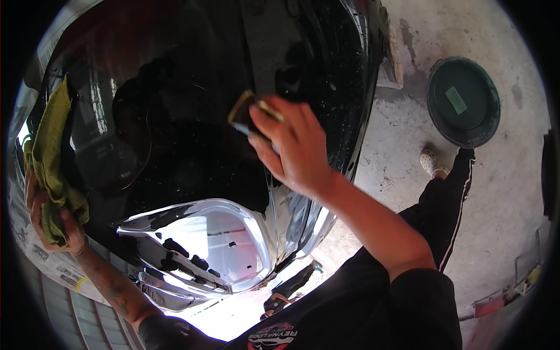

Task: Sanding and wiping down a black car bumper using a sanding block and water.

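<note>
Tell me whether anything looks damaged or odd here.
A thin, pale curved line shows on the glossy black panel, between the yellow-green cloth and the right hand. It interrupts the dark shine; whether scratch or reflection, I cannot tell.

The right hand (294,143) covers much of the small block (240,111), both a little blurred, so I can't see whether its underside touches the black car panel (192,157); the panel runs out of view at the top; the green cloth (52,128) hides part of the left hand (38,209); pale specks (331,87) are too tiny to identify; the shirt (350,315) is cut off below.
</note>
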The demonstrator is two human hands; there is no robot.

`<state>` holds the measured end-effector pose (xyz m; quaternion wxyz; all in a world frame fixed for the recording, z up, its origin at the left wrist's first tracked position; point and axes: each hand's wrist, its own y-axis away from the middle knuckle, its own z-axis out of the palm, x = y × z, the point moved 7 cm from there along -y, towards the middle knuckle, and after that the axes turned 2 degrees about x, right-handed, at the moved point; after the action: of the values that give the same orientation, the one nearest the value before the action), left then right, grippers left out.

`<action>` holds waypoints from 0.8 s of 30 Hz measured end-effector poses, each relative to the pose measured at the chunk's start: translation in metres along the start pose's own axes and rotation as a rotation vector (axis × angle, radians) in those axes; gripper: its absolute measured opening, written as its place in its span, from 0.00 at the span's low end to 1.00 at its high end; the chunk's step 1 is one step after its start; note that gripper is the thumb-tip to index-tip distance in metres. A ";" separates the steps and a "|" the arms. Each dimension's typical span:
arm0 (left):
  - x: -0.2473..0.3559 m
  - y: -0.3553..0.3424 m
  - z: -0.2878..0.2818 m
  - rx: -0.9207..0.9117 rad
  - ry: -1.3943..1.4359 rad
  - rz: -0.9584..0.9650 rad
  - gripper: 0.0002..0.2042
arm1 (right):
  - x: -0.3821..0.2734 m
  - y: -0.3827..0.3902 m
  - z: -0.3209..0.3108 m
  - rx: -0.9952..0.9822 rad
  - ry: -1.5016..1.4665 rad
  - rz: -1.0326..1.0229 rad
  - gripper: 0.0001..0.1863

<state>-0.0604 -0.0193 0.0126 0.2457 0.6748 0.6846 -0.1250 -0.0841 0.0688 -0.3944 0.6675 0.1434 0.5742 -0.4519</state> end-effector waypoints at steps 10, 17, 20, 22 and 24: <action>0.001 0.002 0.000 0.021 -0.012 -0.024 0.20 | 0.003 -0.008 -0.001 0.006 0.060 -0.015 0.27; 0.003 -0.004 0.003 0.002 -0.036 -0.028 0.21 | 0.014 -0.066 -0.004 0.091 0.108 -0.033 0.27; 0.003 -0.004 0.006 0.017 -0.014 -0.024 0.21 | 0.007 -0.032 -0.002 0.057 0.081 0.003 0.28; 0.005 -0.005 0.006 0.029 0.012 -0.026 0.21 | 0.007 -0.028 -0.002 0.033 0.053 0.017 0.28; 0.006 -0.004 0.007 0.022 0.012 -0.030 0.21 | 0.012 -0.050 -0.003 0.062 0.082 -0.014 0.27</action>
<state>-0.0634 -0.0184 0.0028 0.2320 0.6678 0.6948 -0.1322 -0.1250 0.0377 -0.3900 0.6354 0.1785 0.5876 -0.4681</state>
